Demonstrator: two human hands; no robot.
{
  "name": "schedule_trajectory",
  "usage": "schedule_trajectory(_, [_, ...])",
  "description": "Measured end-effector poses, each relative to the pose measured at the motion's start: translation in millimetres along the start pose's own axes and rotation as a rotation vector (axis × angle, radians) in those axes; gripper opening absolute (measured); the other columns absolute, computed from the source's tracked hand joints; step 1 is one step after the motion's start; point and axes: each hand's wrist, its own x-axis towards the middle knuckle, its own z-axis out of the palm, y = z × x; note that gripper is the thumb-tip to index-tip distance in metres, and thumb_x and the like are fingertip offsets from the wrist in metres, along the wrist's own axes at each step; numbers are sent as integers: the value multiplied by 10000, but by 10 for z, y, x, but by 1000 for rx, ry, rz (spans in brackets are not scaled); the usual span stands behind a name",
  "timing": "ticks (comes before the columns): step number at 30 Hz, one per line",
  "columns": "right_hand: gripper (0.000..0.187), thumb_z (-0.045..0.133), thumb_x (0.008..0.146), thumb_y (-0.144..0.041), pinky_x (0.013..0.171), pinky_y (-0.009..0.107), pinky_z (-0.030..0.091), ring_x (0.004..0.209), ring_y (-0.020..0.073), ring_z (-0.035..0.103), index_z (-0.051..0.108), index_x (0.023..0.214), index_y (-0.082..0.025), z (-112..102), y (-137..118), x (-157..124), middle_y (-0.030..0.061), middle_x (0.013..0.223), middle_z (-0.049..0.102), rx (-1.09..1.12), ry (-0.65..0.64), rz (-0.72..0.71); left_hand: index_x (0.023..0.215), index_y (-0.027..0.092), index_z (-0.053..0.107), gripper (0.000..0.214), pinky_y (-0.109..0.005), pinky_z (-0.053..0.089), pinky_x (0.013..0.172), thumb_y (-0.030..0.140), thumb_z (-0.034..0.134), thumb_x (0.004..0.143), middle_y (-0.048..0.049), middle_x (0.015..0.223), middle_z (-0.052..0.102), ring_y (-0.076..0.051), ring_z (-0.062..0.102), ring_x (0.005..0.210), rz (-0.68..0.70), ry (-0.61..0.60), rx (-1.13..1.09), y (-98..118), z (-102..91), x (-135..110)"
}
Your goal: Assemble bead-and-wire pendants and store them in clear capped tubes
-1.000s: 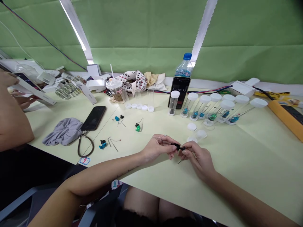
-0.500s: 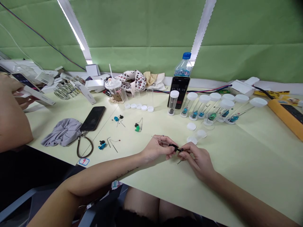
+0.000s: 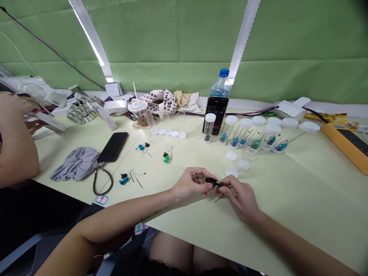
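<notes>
My left hand [image 3: 195,183] pinches a small black part [image 3: 211,181] over the table; its exact kind is too small to tell. My right hand [image 3: 240,194] is closed on the other end of that part, a thin black stem with a wider tip. A thin metal rod [image 3: 217,199] pokes out below my right fingers. Along the back of my left hand, a fine wire [image 3: 189,171] sticks out to the left. Left of my hands lie a green-and-black part [image 3: 166,158] and two blue-and-black parts, one being the nearer blue part [image 3: 123,181], with L-shaped hex keys [image 3: 137,179] beside them.
Several clear tubes with white caps [image 3: 251,143] hold coloured parts at the right. Loose white caps [image 3: 231,156] lie before them. A phone showing a timer [image 3: 215,115] leans on a water bottle [image 3: 220,85]. A dark phone [image 3: 112,147], grey cloth [image 3: 76,164] and another person's arm [image 3: 18,145] are left.
Both hands keep their grip on the black part and have barely moved. The view has tilted slightly, and the timer has gone on by one second.
</notes>
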Motion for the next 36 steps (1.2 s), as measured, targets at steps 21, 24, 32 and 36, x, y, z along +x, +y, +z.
schedule_trajectory(21, [237,439,962,-406,553,236,524,552,133,639,547,852,-226,12,-29,-1,-2,653,648,29,-9,30,875,96,714,229,-203,442,518,229,709,689,-5,572,623,-72,529,474,14,10,109,34,10,23])
schedule_trajectory(24, [254,424,964,-429,555,243,540,560,139,646,550,874,-228,15,-5,-12,0,652,650,64,-20,68,876,90,725,242,-206,443,523,208,708,665,-22,609,643,-76,536,490,31,35,148,40,17,14])
schedule_trajectory(32, [262,383,978,-417,572,247,547,576,138,646,561,924,-232,15,-8,-1,6,690,669,78,-27,81,904,100,728,282,-212,447,558,281,725,687,-66,750,697,-79,544,552,77,86,178,-9,25,-11])
schedule_trajectory(36, [281,372,982,-414,567,248,535,567,138,640,559,900,-221,13,-12,14,7,667,667,53,-44,85,875,90,717,289,-202,427,512,311,735,691,-42,663,665,-68,518,499,71,102,193,-17,19,-8])
